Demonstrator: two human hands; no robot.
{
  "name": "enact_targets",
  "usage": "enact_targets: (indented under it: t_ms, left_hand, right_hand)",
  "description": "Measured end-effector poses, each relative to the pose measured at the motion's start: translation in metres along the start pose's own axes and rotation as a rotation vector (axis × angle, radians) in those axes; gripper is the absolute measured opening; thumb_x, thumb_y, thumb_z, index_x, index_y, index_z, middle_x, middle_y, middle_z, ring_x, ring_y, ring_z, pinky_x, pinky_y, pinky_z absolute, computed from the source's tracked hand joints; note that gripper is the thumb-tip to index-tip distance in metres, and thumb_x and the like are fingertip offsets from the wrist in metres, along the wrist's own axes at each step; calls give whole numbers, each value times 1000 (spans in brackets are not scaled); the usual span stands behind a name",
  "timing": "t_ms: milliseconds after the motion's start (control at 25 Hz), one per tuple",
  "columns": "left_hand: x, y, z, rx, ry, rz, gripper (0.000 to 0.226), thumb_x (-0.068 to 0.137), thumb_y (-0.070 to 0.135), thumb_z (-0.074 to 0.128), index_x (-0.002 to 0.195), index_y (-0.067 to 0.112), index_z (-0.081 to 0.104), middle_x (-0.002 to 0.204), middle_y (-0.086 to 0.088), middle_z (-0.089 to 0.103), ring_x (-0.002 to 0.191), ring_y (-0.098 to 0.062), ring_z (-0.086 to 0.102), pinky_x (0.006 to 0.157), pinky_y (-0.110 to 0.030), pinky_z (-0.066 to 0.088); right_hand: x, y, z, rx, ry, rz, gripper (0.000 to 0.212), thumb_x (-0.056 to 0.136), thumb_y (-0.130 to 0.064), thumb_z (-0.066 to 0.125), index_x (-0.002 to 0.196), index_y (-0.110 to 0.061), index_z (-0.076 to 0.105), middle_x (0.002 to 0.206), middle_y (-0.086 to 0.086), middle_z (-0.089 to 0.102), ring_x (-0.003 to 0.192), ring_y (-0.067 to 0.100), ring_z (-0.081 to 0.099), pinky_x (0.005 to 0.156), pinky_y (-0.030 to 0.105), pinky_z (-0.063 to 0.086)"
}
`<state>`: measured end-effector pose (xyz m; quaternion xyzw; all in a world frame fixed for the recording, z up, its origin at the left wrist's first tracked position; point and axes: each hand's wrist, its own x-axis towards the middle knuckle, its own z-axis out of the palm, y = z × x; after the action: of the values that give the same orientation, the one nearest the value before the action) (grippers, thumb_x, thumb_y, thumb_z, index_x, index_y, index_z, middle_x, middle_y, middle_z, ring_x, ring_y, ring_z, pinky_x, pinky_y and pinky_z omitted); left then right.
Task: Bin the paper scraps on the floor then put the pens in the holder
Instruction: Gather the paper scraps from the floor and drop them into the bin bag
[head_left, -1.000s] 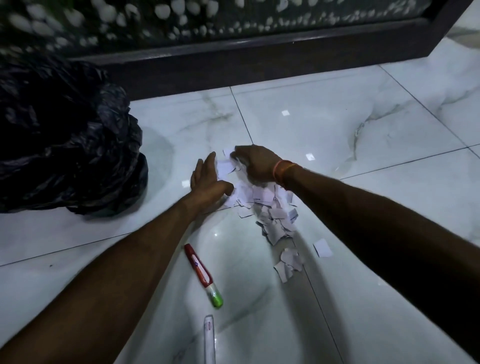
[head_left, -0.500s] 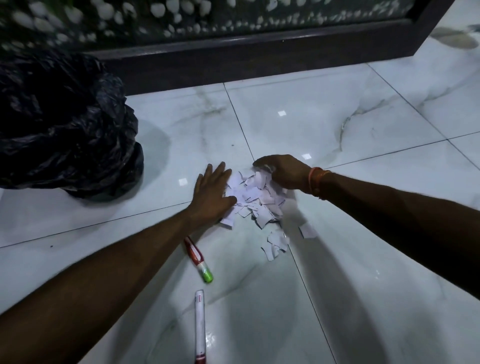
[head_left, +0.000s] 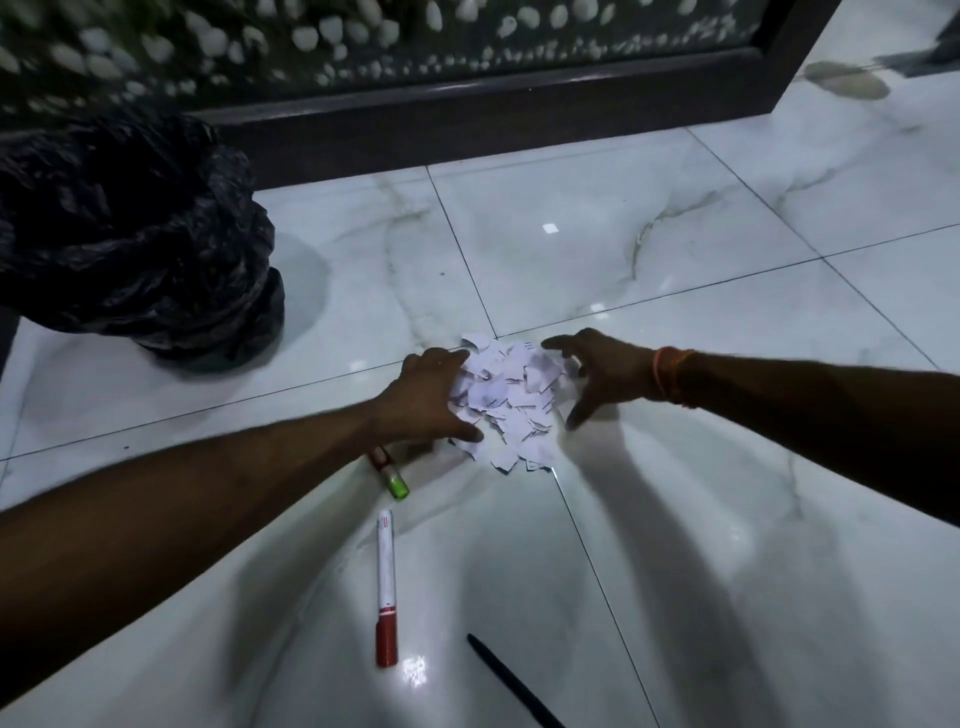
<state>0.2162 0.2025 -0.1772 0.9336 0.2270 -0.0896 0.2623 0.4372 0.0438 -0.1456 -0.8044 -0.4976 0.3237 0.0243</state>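
Head camera looks down on a white marble floor (head_left: 675, 519) where a heap of paper scraps (head_left: 506, 397) lies at a tile joint. Both hands flank it: the left hand (head_left: 426, 400) presses flat against the heap's left edge, fingers open, and the right hand (head_left: 602, 374), an orange band at its wrist, stands spread at the right edge, gripping nothing. A green-capped pen (head_left: 389, 473) lies partly under the left wrist; a white marker with a red cap (head_left: 385, 587) lies nearer the viewer, a black pen (head_left: 511, 686) beside it. The black bin bag (head_left: 130, 234) sits toward the floor's far left.
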Motion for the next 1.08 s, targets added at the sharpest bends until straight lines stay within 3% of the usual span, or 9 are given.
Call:
enact_targets:
  t_ms: [120, 280, 480, 640, 680, 760, 840, 960, 1080]
  left_hand:
    - [-6, 10, 18, 5, -53, -65, 122, 46, 53, 86, 149, 21, 28, 140, -13, 36, 127, -35, 37, 104, -43, 41]
    - [4, 33, 19, -176, 102, -25, 106, 54, 28, 86, 146, 13, 34, 133, -17, 44, 123, -34, 47, 98, -38, 45]
    - [10, 51, 13, -398, 269, -103, 68, 48, 28, 68, 112, 6, 63, 97, -5, 64, 92, -24, 60, 76, -33, 51]
    - [11, 53, 17, -544, 286, -235, 38, 59, 9, 74, 96, 16, 73, 89, -1, 71, 86, -23, 66, 68, -25, 48]
    - [10, 55, 16, -577, 299, -237, 31, 63, 11, 74, 94, 17, 74, 83, 2, 69, 82, -20, 65, 69, -25, 48]
    - [6, 60, 8, -669, 328, -238, 27, 68, 12, 78, 94, 16, 74, 77, 8, 65, 72, -11, 60, 66, -19, 49]
    - [1, 64, -3, -743, 343, -256, 29, 72, 6, 78, 99, 16, 72, 79, 10, 63, 66, -1, 56, 54, -6, 43]
    - [-5, 66, -24, -762, 392, -243, 34, 72, 4, 79, 104, 14, 72, 83, 7, 64, 68, 4, 55, 51, 0, 40]
    - [-19, 66, -50, -827, 438, -237, 35, 73, 0, 79, 106, 11, 71, 79, 11, 61, 67, 3, 56, 54, -4, 45]
  right_hand:
    - [-10, -10, 36, -81, 67, -33, 125, 48, -31, 95, 151, -24, 24, 136, 14, 37, 119, 33, 50, 102, 39, 46]
    - [2, -33, 49, 57, 151, -65, 117, 48, -21, 91, 147, -24, 31, 131, 12, 42, 113, 30, 56, 95, 37, 51]
    - [2, -41, 42, 339, 272, -44, 74, 57, -7, 82, 127, -19, 57, 118, 5, 60, 99, 19, 57, 79, 24, 46]
    - [-10, -44, 37, 627, 301, 0, 44, 66, 4, 73, 103, -20, 69, 102, 0, 65, 80, 7, 59, 65, 14, 51]
    - [-12, -45, 34, 694, 295, 1, 42, 67, 5, 74, 102, -17, 70, 97, 0, 64, 80, 9, 60, 70, 17, 54]
    - [-14, -49, 28, 840, 279, 13, 37, 69, 8, 74, 102, -7, 69, 94, 9, 65, 82, 20, 61, 85, 36, 59]
    - [-18, -57, 20, 973, 270, 20, 35, 72, 11, 72, 105, 2, 66, 105, 18, 67, 86, 27, 62, 90, 49, 57]
    - [-27, -74, 0, 1087, 262, -13, 33, 76, 17, 68, 107, 7, 62, 120, 22, 63, 90, 35, 65, 87, 48, 58]
    - [-38, -97, -20, 1099, 277, -59, 33, 77, 17, 65, 108, 9, 61, 114, 29, 64, 88, 40, 66, 86, 46, 59]
